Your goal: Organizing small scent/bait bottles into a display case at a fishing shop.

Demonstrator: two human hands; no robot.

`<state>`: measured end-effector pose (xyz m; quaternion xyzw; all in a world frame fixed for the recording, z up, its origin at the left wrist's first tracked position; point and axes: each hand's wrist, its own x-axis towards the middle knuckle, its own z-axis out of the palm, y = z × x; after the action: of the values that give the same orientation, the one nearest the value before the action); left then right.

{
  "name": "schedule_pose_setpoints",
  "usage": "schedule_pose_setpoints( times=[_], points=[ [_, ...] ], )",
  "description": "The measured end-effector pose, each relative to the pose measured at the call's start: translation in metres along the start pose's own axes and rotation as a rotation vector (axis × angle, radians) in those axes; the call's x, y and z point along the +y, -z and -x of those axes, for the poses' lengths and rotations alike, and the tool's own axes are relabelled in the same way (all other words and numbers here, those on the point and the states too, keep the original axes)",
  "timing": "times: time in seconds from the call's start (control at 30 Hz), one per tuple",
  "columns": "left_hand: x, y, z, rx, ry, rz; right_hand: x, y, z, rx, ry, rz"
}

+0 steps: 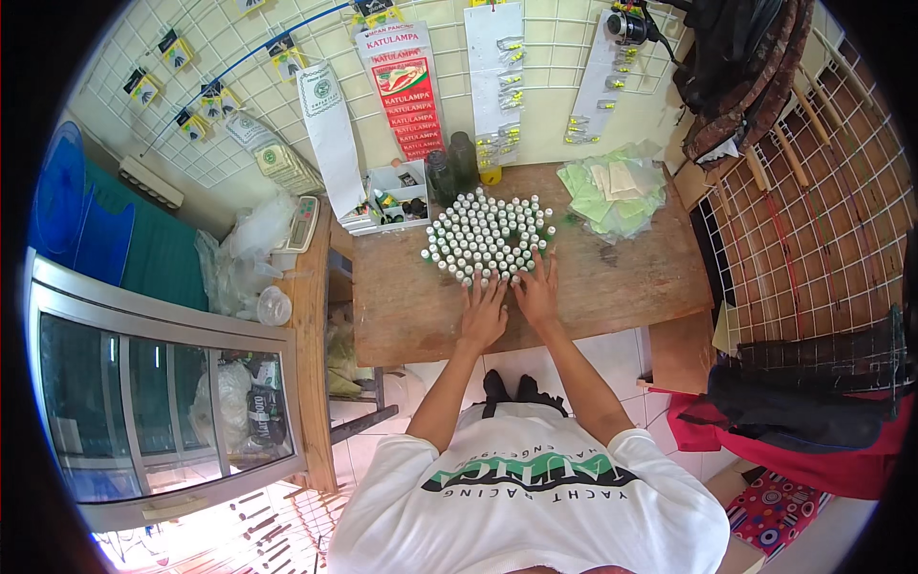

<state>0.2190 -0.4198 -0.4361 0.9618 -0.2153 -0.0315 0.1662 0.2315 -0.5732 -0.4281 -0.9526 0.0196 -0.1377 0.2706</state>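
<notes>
A dense cluster of small green bottles with white caps [477, 233] stands upright on a worn wooden table [602, 287]. At the cluster's near edge, my left hand [484, 316] lies with its fingers apart, the fingertips touching the closest bottles. Beside it my right hand [538, 293] reaches its fingers against the near right edge of the group. Neither hand appears to lift a bottle. A small gap shows among the bottles toward the right side. My fingers partly cover some of the nearest bottles.
Behind the bottles stand two dark jars [462, 158] and a white compartment box [401, 197] with small items. Green packets in clear plastic [617, 190] lie at the back right. A digital scale [300, 224] and a glass-fronted cabinet [168, 402] are on the left. Fishing tackle hangs on a wire grid [559, 68].
</notes>
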Motion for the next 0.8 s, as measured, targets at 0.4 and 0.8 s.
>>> schedule_pose_setpoints(
  times=[0.4,0.8],
  points=[
    [-0.004,0.008,-0.005,0.141,-0.077,0.085,-0.002,0.009,-0.001,0.144,0.025,-0.089],
    [0.043,0.041,-0.018,0.41,-0.155,0.332,-0.015,0.096,-0.016,0.214,0.157,-0.188]
  ],
)
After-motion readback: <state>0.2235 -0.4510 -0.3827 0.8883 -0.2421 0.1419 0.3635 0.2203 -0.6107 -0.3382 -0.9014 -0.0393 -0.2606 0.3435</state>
